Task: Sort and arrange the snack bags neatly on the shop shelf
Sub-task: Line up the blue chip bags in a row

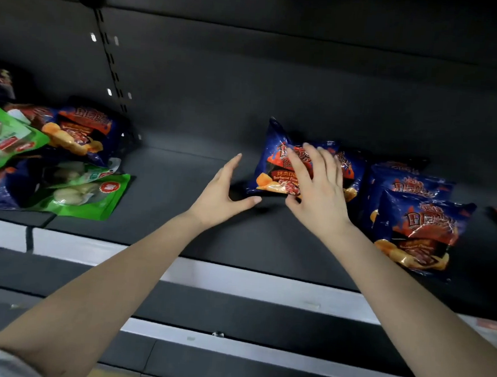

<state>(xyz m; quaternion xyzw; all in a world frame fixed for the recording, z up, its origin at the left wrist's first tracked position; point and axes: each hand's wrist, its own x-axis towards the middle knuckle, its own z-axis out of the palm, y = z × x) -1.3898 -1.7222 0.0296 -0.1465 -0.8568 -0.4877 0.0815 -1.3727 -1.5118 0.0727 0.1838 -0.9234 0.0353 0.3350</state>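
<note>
Partway through sorting, the right hand (315,187) lies open, fingers spread, on a blue bag (273,163) at the middle of the shelf (182,180), the left hand (226,192) open beside it, while a mixed pile (72,180) at left awaits sorting.

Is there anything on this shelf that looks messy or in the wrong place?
Yes. At the left end, green bags and blue bags lie mixed in one overlapping, tilted pile. The row of blue bags at the right looks tidy. The right hand rests on a lone blue bag.
</note>
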